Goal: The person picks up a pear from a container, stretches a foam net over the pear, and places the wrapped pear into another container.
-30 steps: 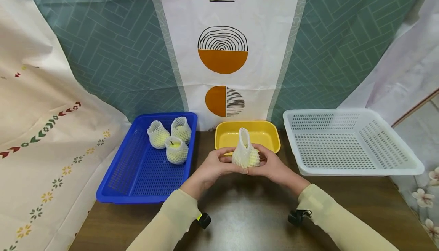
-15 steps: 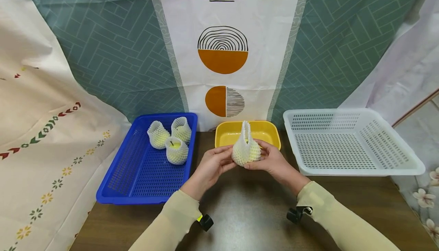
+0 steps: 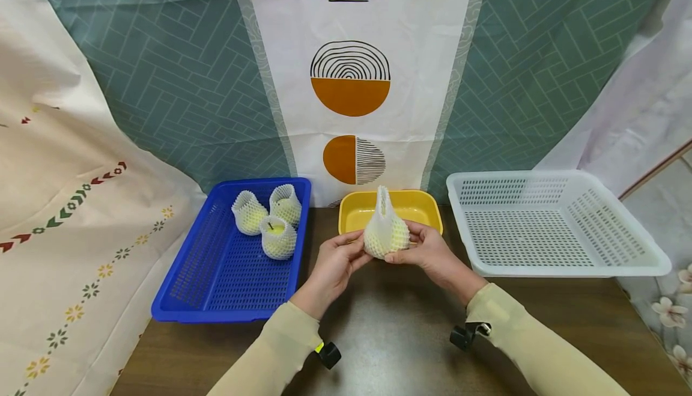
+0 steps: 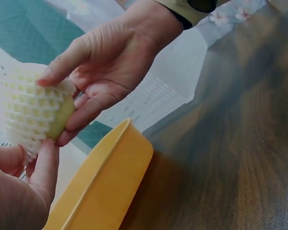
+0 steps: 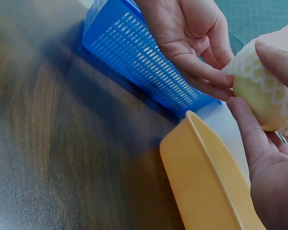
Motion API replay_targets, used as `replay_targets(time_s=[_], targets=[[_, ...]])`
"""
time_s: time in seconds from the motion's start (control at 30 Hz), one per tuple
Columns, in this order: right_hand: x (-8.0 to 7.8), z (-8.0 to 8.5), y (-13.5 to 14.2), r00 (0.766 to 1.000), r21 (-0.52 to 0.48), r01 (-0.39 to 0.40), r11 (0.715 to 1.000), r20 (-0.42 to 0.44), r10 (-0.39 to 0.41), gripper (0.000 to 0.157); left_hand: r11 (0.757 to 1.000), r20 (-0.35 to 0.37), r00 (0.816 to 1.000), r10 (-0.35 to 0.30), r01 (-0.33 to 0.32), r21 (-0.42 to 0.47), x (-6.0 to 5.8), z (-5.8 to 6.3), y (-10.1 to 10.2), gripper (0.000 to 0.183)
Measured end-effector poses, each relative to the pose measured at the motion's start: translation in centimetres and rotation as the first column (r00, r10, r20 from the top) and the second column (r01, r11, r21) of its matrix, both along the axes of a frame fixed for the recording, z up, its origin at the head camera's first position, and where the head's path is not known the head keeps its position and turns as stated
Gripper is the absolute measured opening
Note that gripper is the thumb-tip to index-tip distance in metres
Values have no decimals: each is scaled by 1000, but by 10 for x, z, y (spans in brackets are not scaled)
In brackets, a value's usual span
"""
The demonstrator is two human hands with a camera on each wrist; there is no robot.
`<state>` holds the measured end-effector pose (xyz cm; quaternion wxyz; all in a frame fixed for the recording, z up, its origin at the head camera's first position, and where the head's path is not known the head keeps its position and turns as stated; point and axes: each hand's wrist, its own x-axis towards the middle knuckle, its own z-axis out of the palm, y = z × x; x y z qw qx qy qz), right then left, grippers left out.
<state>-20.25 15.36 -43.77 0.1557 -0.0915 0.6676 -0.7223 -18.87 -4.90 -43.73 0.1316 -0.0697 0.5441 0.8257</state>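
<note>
Between my hands, in front of the yellow tray, is a round yellow-green fruit (image 4: 62, 112) in a white foam net (image 3: 381, 231). The net's top stands up in a narrow peak above the fruit. My left hand (image 3: 334, 264) pinches the net's edge low on the left side, thumb against fingers. On the other side my right hand (image 3: 432, 255) holds the fruit, its thumb pressing the net and its fingers against the fruit's side. Bare fruit skin (image 5: 249, 98) shows past the net's edge in both wrist views.
A yellow tray (image 3: 437, 219) stands behind the hands. To the left, a blue basket (image 3: 229, 315) contains three net-wrapped fruits (image 3: 278, 237). The white basket (image 3: 540, 243) is at the right. Patterned cloth (image 3: 205, 83) hangs behind the brown table (image 3: 400, 324).
Both hands have lifted and tipped the fruit slightly. The net's top has narrowed into a peak, and the left hand has gone from cupping the side to pinching the net's lower edge.
</note>
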Motion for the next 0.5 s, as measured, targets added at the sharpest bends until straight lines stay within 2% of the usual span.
replay_targets(time_s=[0.33, 0.5], targets=[[-1, -3, -2, 1000, -36, -9, 999, 5, 9, 76, 999, 12, 1000, 1, 0, -35, 0, -4, -1, 31], [-2, -4, -3, 1000, -44, -10, 999, 8, 11, 77, 999, 21, 999, 28, -27, -35, -2, -4, 0, 31]])
